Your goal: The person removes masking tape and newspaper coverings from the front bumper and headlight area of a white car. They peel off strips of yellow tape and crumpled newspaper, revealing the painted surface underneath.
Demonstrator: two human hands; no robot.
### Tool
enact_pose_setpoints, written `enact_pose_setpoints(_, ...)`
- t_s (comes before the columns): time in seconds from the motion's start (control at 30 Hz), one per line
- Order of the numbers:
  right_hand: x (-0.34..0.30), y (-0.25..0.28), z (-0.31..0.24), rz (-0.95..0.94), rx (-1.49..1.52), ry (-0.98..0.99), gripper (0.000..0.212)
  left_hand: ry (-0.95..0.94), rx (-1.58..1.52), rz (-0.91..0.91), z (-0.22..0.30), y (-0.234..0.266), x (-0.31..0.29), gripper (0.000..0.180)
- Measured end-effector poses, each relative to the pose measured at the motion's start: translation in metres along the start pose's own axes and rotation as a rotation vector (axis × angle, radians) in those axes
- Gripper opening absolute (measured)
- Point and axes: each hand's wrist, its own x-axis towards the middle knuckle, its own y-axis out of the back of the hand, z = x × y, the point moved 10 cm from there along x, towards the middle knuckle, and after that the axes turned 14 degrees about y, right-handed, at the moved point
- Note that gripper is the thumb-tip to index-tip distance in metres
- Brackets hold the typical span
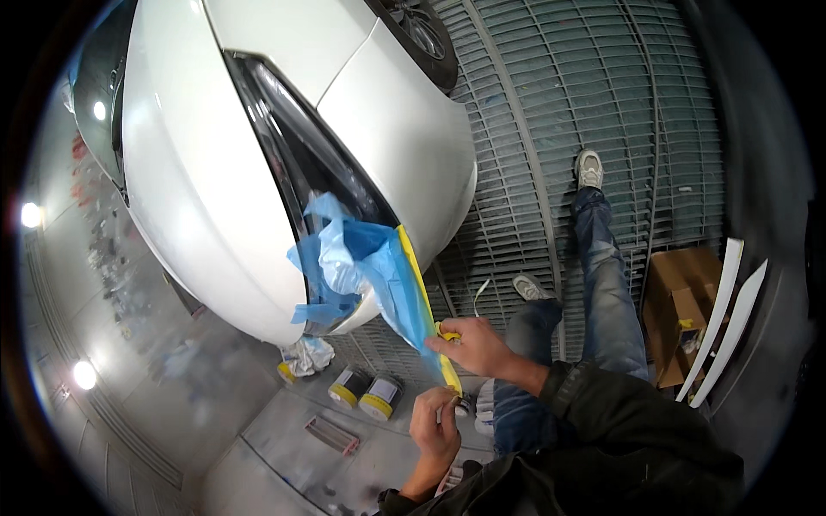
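A sheet of blue masking film (370,254) hangs crumpled over the lower end of the car's dark lamp (301,142). Along one edge of the film runs yellow masking tape (415,273), stretched from the lamp's corner down to my hands. My right hand (477,351) pinches the tape partway along, with a bit of yellow showing at the fingertips. Lower down and to the left, my left hand (433,423) has its fingers closed on the tape's near end. The lamp's lower end is partly hidden by the film.
The white car body (202,163) fills the upper left, with a wheel (422,39) at the top. Metal floor grating (594,95) lies under my feet. Two cans (380,397) stand near the wall. On the right are a cardboard box (680,288) and long white strips (721,318).
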Motion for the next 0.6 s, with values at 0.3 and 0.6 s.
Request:
enact_pose_setpoints(0.3,-0.047,-0.074,0.014,0.242,-0.069,0.155,0.025,-0.124,-0.314,0.067,-0.106,0.048,-0.048,0.008)
enact_pose_setpoints(0.6,-0.095,-0.158,0.002,0.007,-0.273,0.224,0.018,0.591,-1.087,0.217,-0.263,0.054,-0.047,0.025)
